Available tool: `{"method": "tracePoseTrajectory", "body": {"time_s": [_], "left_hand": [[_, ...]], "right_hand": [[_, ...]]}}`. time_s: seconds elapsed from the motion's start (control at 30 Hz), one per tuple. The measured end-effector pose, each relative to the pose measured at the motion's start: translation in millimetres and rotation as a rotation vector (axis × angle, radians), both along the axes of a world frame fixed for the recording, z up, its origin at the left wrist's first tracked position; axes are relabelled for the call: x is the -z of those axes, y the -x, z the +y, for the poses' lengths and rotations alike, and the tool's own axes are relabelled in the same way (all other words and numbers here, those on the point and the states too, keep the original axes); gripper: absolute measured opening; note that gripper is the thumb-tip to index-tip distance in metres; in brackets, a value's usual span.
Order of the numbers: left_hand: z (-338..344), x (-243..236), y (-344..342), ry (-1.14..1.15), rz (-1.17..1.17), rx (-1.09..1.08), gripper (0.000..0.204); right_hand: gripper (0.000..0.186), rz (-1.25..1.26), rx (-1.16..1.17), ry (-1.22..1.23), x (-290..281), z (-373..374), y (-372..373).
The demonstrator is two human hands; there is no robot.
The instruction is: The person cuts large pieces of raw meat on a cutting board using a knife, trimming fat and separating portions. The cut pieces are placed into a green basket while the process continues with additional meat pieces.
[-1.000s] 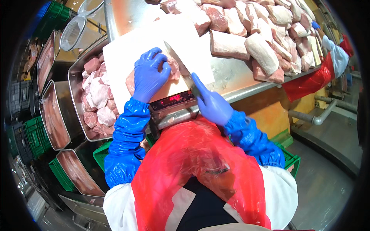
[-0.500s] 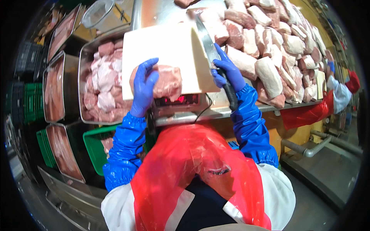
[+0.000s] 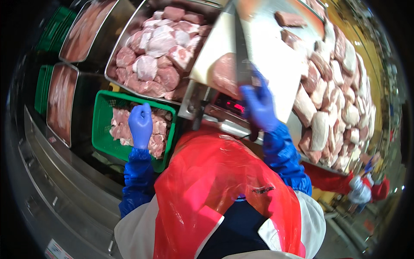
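Note:
My right hand [image 3: 261, 105], in a blue glove and a little blurred, grips a knife [image 3: 241, 47] with its broad blade pointing away from me. The blade passes over the right side of a pink piece of meat [image 3: 223, 75] lying on the white cutting board [image 3: 269, 58]. Over a green basket [image 3: 100, 123] at my left is my left hand [image 3: 141, 125], its fingers closed; whatever is in them, if anything, is hidden. Small meat pieces [image 3: 159, 138] lie in that basket below the hand.
A metal tub [image 3: 113, 60] full of cut meat stands left of the board. Right of it, a large heap of meat pieces [image 3: 319, 123] covers the metal table. A display with red digits [image 3: 230, 103] sits at the board's near edge. Another person [image 3: 360, 190] is at far right.
My left hand has left the meat on the board and moved down-left over the green basket. The knife has swung across above the meat. The whole view has turned toward the left.

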State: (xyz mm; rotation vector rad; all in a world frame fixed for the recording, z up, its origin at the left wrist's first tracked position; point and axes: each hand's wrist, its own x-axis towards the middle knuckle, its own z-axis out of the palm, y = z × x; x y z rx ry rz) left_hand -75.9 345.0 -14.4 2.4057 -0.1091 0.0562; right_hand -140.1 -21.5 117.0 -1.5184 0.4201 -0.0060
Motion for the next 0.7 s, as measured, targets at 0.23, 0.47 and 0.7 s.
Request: {"method": "tracePoseTrajectory", "body": {"time_s": [0.23,0.47,0.7], "left_hand": [[-124,-55,-21,-0.136,-0.247,0.596,0.088],[-189,-14,-159,0.342,-0.333,0.478,0.052],[-393,-85,-5,0.21,-0.22,1.209,0.057]], "right_hand": [[0.063,-0.194,0.584,0.426,118,-78,8],[0.046,-0.039,0.376,0.035,41,-32,-26],[0.024,0.122,0.951,0.158,67,-169,200]]}}
